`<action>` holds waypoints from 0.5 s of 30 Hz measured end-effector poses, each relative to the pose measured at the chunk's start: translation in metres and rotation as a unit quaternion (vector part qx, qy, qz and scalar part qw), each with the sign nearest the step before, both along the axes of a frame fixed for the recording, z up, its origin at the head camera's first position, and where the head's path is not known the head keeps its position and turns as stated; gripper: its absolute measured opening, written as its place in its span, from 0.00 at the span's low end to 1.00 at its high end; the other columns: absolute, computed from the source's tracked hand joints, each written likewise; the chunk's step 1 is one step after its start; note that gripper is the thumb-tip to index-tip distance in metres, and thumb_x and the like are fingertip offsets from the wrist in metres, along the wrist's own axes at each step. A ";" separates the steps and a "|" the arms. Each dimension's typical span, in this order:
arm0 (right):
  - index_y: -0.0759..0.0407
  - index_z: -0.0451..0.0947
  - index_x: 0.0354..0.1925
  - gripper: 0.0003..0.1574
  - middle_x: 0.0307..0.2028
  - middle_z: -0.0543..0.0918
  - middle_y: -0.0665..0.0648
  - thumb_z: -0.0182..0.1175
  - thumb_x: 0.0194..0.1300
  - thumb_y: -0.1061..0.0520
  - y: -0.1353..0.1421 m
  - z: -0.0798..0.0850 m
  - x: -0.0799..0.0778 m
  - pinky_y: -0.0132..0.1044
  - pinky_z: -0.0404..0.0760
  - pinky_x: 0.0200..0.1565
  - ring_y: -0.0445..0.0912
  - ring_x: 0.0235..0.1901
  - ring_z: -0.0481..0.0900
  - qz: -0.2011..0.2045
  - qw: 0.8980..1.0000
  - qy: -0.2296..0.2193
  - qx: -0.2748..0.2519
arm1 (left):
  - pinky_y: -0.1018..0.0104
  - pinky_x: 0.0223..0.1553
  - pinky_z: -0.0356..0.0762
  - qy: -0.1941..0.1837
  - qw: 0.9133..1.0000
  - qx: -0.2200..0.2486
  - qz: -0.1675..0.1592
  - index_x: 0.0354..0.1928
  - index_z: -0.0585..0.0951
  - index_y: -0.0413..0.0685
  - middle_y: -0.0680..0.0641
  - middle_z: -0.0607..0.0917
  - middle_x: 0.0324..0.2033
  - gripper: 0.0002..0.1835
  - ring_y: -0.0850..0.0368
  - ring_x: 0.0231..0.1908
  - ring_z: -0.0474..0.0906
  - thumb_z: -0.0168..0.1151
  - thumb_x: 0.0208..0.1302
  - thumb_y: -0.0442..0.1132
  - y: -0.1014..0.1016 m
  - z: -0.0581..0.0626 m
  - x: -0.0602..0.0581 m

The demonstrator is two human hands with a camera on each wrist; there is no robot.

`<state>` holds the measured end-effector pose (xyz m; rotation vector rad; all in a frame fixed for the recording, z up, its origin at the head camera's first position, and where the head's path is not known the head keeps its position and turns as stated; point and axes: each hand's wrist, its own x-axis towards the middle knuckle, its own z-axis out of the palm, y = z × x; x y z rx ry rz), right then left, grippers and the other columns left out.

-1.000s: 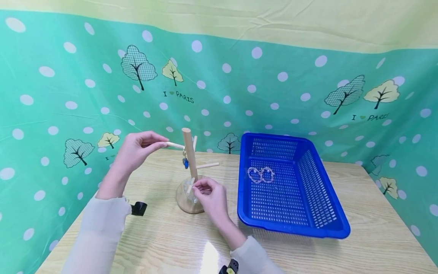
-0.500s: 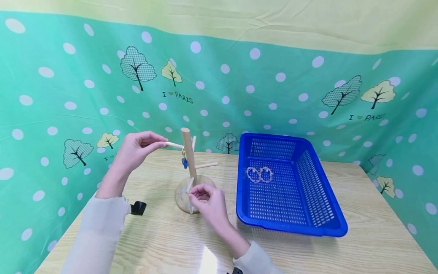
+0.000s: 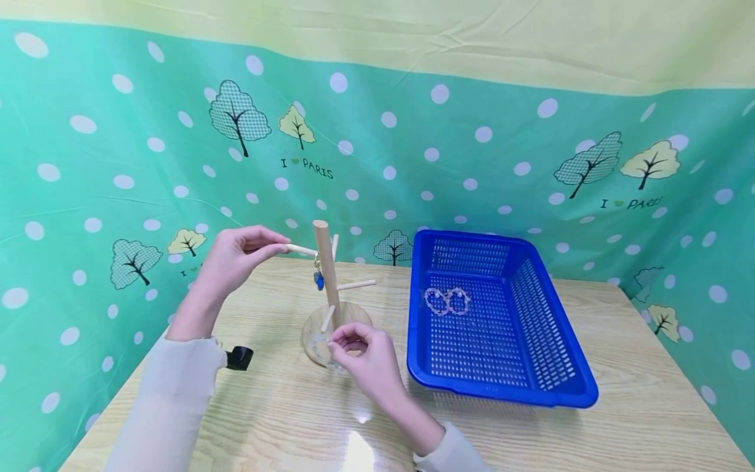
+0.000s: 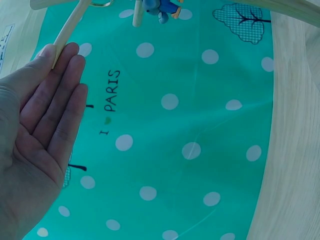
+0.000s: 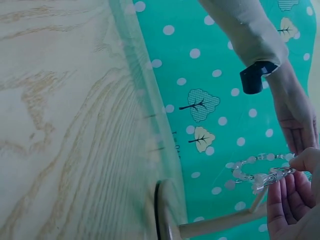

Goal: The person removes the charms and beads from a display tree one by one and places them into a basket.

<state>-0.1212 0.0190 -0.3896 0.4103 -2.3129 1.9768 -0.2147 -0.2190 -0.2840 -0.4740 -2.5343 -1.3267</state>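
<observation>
Head view showed the left hand (image 3: 232, 259) pinching a high peg (image 3: 302, 250) on the wooden stand (image 3: 328, 275), and the right hand (image 3: 371, 357) pinching a bead bracelet (image 3: 320, 349) near a low peg (image 3: 328, 318). Left wrist view showed a small blue charm (image 4: 156, 7) near the high peg. Right wrist view showed the bracelet looping out from the right hand.

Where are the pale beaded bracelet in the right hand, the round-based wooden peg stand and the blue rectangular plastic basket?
Pale beaded bracelet (image 5: 260, 180): right wrist view, on its beads.
Round-based wooden peg stand (image 3: 328, 272): head view, on its upright post.
Blue rectangular plastic basket (image 3: 501, 391): head view, on its near rim.
</observation>
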 end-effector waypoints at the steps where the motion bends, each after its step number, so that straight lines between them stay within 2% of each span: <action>1: 0.61 0.84 0.35 0.04 0.32 0.87 0.57 0.66 0.59 0.66 0.002 0.002 0.001 0.29 0.85 0.41 0.35 0.32 0.81 0.000 1.000 -0.001 0.000 | 0.79 0.38 0.78 0.000 1.000 -0.001 0.000 0.45 0.87 0.43 0.71 0.86 0.31 0.12 0.76 0.35 0.84 0.67 0.66 0.42 0.000 0.000 0.000; 8: 0.63 0.84 0.34 0.04 0.32 0.86 0.60 0.66 0.58 0.67 0.014 0.016 0.007 0.29 0.85 0.41 0.36 0.32 0.80 0.006 1.000 0.011 -0.001 | 0.79 0.38 0.78 0.002 1.000 -0.005 0.000 0.45 0.87 0.43 0.71 0.86 0.31 0.12 0.75 0.35 0.84 0.67 0.67 0.43 0.000 0.000 -0.001; 15: 0.62 0.84 0.35 0.05 0.32 0.87 0.59 0.66 0.58 0.68 0.032 0.040 0.008 0.30 0.85 0.42 0.38 0.32 0.82 0.001 1.000 0.023 -0.001 | 0.80 0.38 0.78 -0.002 1.000 -0.001 -0.002 0.46 0.87 0.43 0.73 0.85 0.31 0.11 0.77 0.35 0.83 0.67 0.66 0.41 0.000 0.002 0.001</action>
